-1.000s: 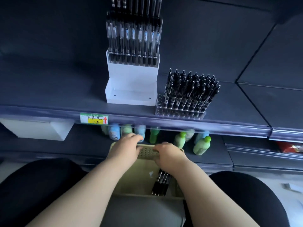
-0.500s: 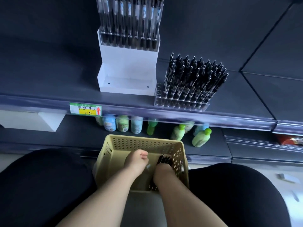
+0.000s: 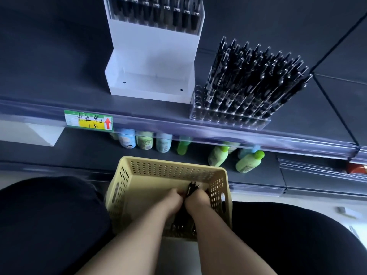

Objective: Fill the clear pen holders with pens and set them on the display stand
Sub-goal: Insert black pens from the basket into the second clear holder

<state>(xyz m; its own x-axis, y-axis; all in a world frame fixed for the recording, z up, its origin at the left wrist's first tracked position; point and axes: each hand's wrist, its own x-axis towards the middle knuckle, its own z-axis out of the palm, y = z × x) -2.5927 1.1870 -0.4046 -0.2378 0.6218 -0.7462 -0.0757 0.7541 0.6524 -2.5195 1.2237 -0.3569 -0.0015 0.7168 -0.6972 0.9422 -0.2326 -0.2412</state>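
A yellow perforated basket (image 3: 151,167) sits between my knees, with black pens (image 3: 192,190) at its right side. Both hands are down inside it. My left hand (image 3: 172,201) and my right hand (image 3: 198,199) close together around a bundle of those pens, whose tips stick up between them. On the shelf above stands a clear pen holder (image 3: 228,117) packed with black pens. Left of it is the white display stand (image 3: 153,62), its upper tier holding a row of pens and its lower tray bare.
A price label (image 3: 88,121) is fixed to the shelf's front rail. Several green and blue bottles (image 3: 249,160) stand on the lower shelf behind the basket. A white box (image 3: 29,133) is under the shelf at left. My dark-clothed knees flank the basket.
My hands left the basket's far rim and went down inside it, then came together around the pens on the right. The view tilted downward and closer to the shelf.
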